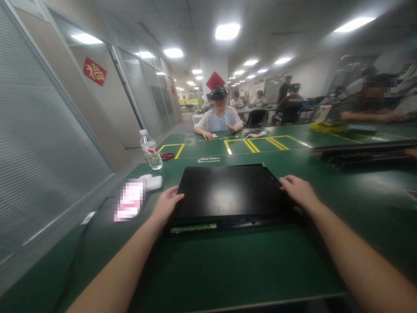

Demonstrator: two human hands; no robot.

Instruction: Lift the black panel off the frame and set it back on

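Between my hands is a flat, glossy black panel (230,189), shaped like a screen. My left hand (167,203) grips its left edge, thumb on top and fingers underneath. On the right edge, my right hand (298,190) pinches the panel near its far corner, with some fingers hidden beneath it. A black frame (247,222) lies under the panel and shows along the near side and at the far right corner. Part of its near edge carries a green strip (193,228) like a circuit board. Whether panel and frame touch, I cannot tell.
On the green table (234,265), a water bottle (150,150), red-handled scissors (167,156), a lit phone (130,199) and a white case (153,182) stand or lie at left. Across sits a person (219,117). Dark panels (361,152) lie at right.
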